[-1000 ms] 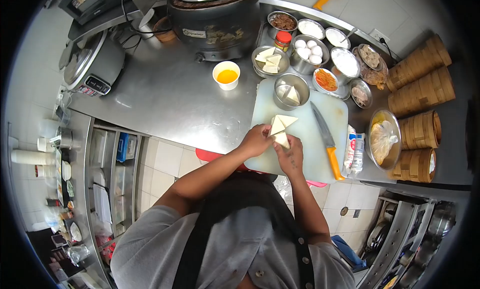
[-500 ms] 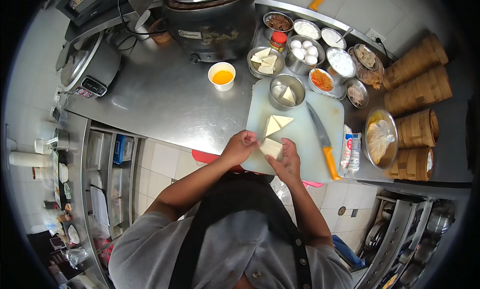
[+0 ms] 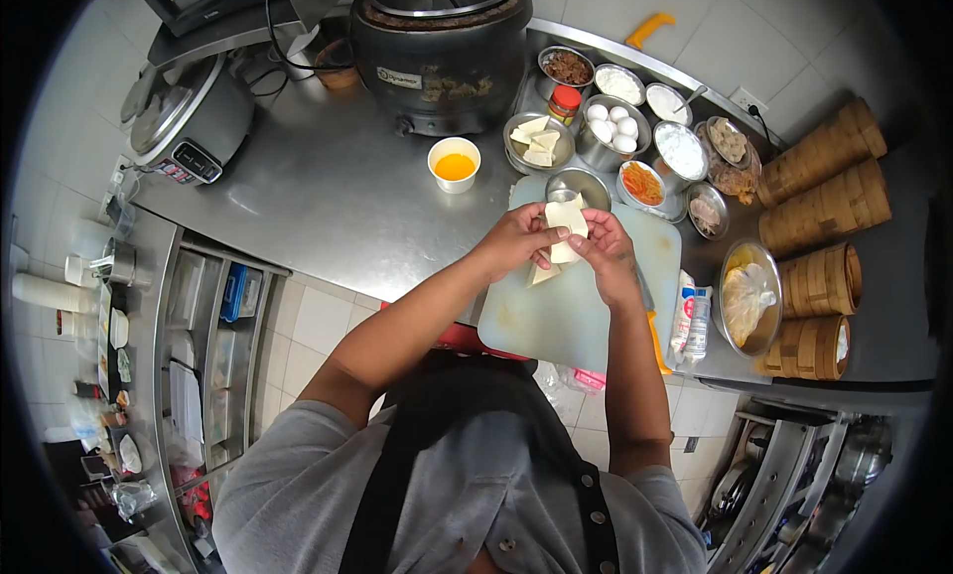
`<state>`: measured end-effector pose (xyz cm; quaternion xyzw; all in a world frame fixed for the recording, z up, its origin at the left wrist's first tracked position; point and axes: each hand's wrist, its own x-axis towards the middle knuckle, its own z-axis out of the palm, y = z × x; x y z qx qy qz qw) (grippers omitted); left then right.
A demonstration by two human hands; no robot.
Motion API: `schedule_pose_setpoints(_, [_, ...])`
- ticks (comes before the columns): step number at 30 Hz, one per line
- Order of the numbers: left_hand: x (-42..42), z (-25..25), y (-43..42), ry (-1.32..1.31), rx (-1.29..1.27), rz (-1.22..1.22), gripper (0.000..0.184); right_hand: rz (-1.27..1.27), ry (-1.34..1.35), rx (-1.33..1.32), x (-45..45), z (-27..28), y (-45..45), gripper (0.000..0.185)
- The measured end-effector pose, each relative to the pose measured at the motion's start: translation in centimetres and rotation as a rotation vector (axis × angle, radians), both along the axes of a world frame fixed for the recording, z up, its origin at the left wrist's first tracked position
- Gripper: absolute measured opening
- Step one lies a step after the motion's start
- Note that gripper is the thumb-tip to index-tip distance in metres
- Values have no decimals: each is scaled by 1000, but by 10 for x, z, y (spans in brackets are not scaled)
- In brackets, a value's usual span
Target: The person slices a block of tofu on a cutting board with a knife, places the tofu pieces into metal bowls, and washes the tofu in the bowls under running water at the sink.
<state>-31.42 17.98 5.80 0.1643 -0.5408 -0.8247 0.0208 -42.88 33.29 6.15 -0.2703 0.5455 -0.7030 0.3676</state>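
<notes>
Both hands hold a pale, thin square slice (image 3: 567,217) up over the white cutting board (image 3: 531,321); whether it is cheese or dough I cannot tell. My left hand (image 3: 524,238) pinches its left side, thumb on the front. On its lower right edge, my right hand (image 3: 608,253) grips with thumb and fingers. A pale triangular piece (image 3: 542,273) shows below the slice on the board. Just behind the hands stands a steel bowl (image 3: 586,186), its contents mostly hidden. My right forearm covers much of the knife (image 3: 657,344), leaving part of its orange handle visible.
A paper cup of yellow liquid (image 3: 455,165) stands left of the board. Behind are a bowl of pale triangles (image 3: 539,142), a bowl of eggs (image 3: 612,129) and a black soup warmer (image 3: 437,68). Bamboo steamers (image 3: 819,281) line the right side.
Both hands have lifted the square slice off the low middle of the board and moved it up and away from me, now covering the triangles and part of the steel bowl.
</notes>
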Motion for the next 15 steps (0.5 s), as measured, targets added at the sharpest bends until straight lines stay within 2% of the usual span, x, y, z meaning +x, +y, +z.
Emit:
schedule_pose_setpoints(5, [-1, -8, -9, 4, 211, 63, 38, -43, -218, -84, -17, -11, -11, 40])
schedule_pose_setpoints(6, [1, -10, -12, -1, 269, 73, 38, -71, -88, -29, -23, -13, -14, 41])
schedule_pose_setpoints(8, [9, -16, -15, -38, 218, 152, 36, -133, 171, 81, -38, -16, -20, 44])
schedule_pose_setpoints(12, [20, -19, -23, -88, 76, 293, 34, 2, 458, 221, -63, -22, -27, 48])
schedule_pose_setpoints(15, [20, -15, -25, -103, 6, 388, 35, -2, 1098, 419, -58, -20, -16, 52])
